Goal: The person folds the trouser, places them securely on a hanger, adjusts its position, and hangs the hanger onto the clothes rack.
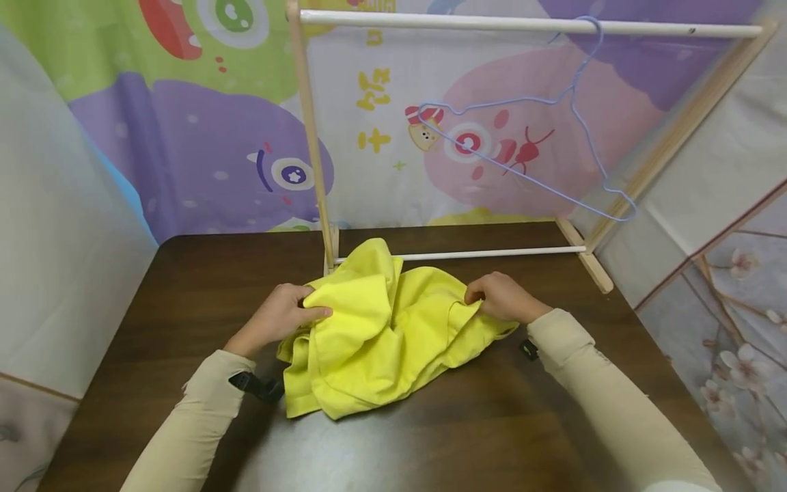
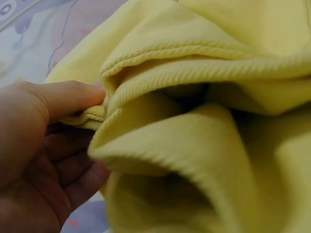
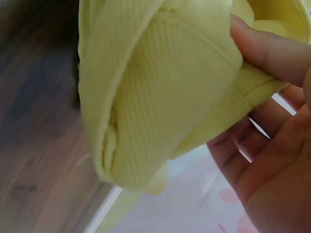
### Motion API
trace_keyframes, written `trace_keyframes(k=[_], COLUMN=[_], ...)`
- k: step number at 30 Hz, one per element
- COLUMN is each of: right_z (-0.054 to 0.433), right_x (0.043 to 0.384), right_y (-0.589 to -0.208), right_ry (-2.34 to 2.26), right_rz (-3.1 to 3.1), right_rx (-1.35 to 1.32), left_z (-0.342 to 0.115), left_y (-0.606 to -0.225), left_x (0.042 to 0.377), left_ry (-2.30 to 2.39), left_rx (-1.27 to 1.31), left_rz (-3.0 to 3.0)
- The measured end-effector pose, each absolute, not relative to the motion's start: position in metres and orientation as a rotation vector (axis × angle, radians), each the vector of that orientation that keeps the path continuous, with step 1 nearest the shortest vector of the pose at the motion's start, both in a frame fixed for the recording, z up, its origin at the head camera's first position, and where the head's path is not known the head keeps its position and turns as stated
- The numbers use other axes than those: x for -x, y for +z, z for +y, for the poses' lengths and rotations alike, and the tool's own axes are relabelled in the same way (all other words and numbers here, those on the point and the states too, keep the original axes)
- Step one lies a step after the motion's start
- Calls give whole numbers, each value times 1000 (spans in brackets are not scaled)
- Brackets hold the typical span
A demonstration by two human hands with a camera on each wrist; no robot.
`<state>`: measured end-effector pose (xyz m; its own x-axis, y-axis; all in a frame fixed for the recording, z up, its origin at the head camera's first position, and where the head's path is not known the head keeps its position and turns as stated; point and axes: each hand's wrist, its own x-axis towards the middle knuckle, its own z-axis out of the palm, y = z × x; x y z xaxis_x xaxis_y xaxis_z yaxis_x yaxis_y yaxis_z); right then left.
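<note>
A crumpled yellow garment (image 1: pixel 363 342) hangs in loose folds between both hands over the dark table. My left hand (image 1: pixel 283 318) pinches its left side, thumb on top; in the left wrist view the thumb lies on a stitched hem (image 2: pixel 109 94) beside several open folds. On the other side, my right hand (image 1: pixel 504 297) pinches the garment's right edge. The right wrist view shows a ribbed part (image 3: pixel 180 82) of the cloth beside that thumb. Whether the lower folds touch the table cannot be told.
Behind the garment stands a rack with wooden posts and a white top bar (image 1: pixel 492 24). A blue wire hanger (image 1: pixel 529 178) hangs from that bar. The brown table (image 1: pixel 430 437) reaches a cartoon-printed curtain (image 1: pixel 221 150) at the back.
</note>
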<state>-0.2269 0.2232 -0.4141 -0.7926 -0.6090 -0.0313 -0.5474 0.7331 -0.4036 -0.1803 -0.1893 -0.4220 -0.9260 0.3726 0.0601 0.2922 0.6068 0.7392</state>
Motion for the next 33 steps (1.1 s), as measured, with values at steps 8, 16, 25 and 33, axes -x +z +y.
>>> trace_keyframes(k=[8, 16, 25, 33], right_z=[252, 294, 325, 329], right_x=[211, 207, 199, 192], right_y=[-410, -410, -415, -419], right_ry=[-482, -480, -532, -557], right_rz=[2865, 2969, 2994, 2871], right_rx=[941, 822, 696, 654], left_z=[-213, -237, -246, -255], left_y=[-412, -410, -414, -425], left_x=[164, 150, 139, 132], left_ry=[1223, 1271, 1242, 1114], left_rx=[-432, -261, -157, -394], left_rz=[2879, 2962, 2754, 2546])
